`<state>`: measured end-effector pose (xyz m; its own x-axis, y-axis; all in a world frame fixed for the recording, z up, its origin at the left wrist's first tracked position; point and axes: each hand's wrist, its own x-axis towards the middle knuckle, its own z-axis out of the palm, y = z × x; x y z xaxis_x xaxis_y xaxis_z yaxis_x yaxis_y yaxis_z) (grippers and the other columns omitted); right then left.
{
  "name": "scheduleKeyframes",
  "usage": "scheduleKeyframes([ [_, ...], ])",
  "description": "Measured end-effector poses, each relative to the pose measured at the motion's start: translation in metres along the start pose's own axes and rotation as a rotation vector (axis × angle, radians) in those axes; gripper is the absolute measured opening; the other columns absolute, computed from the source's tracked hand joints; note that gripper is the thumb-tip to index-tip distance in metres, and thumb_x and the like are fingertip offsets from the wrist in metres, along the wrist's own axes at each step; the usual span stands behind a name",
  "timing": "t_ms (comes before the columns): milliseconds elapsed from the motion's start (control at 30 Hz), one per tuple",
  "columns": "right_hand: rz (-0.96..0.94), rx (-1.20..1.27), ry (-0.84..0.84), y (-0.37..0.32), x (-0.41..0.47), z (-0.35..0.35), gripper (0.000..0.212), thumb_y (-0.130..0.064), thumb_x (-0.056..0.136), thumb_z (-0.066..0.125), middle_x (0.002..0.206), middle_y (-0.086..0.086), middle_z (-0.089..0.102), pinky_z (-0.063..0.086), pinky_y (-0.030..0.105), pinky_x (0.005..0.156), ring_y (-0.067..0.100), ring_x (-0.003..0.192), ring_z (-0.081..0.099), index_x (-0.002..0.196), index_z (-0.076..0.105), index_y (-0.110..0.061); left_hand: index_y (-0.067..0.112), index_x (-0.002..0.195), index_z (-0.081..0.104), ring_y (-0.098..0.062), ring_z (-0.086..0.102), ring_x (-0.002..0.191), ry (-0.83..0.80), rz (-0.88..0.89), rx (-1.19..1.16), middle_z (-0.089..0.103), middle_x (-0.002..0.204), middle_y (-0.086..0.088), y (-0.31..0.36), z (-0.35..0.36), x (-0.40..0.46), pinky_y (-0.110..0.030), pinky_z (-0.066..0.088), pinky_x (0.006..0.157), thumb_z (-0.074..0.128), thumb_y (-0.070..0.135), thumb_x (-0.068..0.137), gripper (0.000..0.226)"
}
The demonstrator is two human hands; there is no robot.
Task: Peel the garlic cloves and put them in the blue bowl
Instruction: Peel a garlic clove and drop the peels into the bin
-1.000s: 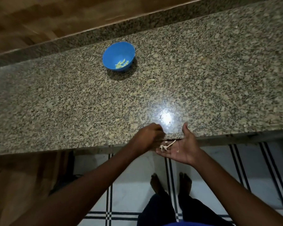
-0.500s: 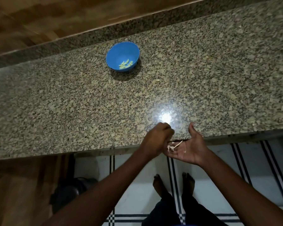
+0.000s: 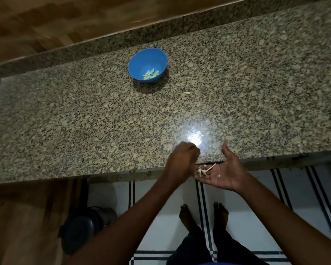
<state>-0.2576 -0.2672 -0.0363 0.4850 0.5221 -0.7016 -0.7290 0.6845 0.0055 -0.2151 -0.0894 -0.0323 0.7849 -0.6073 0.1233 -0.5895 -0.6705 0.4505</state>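
Our right hand (image 3: 221, 172) lies open, cupping garlic skins (image 3: 205, 169) at the counter (image 3: 84, 121) edge; our left hand (image 3: 181, 161) has fingers curled, contents hidden; blue bowl (image 3: 147, 62) well apart.

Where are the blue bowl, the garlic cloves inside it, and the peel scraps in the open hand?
blue bowl (image 3: 139, 61): head view, on its bare inner wall.
garlic cloves (image 3: 151, 74): head view, on the middle of the pile in the bowl.
peel scraps (image 3: 204, 170): head view, on the pale bits lying on the right hand's (image 3: 221, 172) palm.
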Motion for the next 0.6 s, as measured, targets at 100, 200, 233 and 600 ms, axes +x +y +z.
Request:
scheduleKeyframes([
  [100, 0.035, -0.036, 0.003, 0.004, 0.005, 0.003, 0.122, -0.089, 0.073, 0.047, 0.132, 0.041, 0.052, 0.039, 0.056, 0.107, 0.050, 0.121, 0.054, 0.116, 0.058, 0.025, 0.002, 0.105, 0.068, -0.031, 0.054, 0.092, 0.152, -0.243, 0.084, 0.063, 0.101, -0.017, -0.032, -0.013, 0.025, -0.040, 0.048, 0.072, 0.059, 0.002, 0.086, 0.020],
  [200, 0.046, -0.021, 0.006, 0.014, 0.015, 0.013, 0.122, -0.086, 0.072, 0.052, 0.132, 0.040, 0.053, 0.042, 0.056, 0.105, 0.050, 0.121, 0.055, 0.127, 0.049, 0.023, 0.001, 0.121, 0.062, -0.032, 0.052, 0.103, 0.153, -0.356, 0.184, 0.059, 0.115, -0.019, -0.043, -0.005, 0.035, -0.042, 0.049, 0.081, 0.063, -0.004, 0.079, 0.042],
  [233, 0.032, -0.011, 0.012, 0.016, 0.018, 0.016, 0.120, -0.086, 0.073, 0.053, 0.132, 0.037, 0.055, 0.043, 0.056, 0.104, 0.049, 0.119, 0.057, 0.130, 0.048, 0.019, 0.001, 0.125, 0.060, -0.030, 0.051, 0.105, 0.128, -0.336, 0.191, 0.058, 0.118, -0.018, -0.034, 0.002, 0.030, -0.040, 0.049, 0.083, 0.065, -0.002, 0.078, 0.046],
  [600, 0.030, -0.027, 0.039, 0.015, 0.024, 0.008, 0.126, -0.089, 0.072, 0.051, 0.133, 0.039, 0.053, 0.045, 0.056, 0.100, 0.052, 0.115, 0.060, 0.130, 0.045, 0.023, 0.000, 0.126, 0.061, -0.032, 0.052, 0.106, 0.211, -0.427, 0.142, 0.059, 0.118, -0.018, -0.055, -0.022, -0.001, -0.045, 0.048, 0.088, 0.051, 0.010, 0.086, 0.042],
])
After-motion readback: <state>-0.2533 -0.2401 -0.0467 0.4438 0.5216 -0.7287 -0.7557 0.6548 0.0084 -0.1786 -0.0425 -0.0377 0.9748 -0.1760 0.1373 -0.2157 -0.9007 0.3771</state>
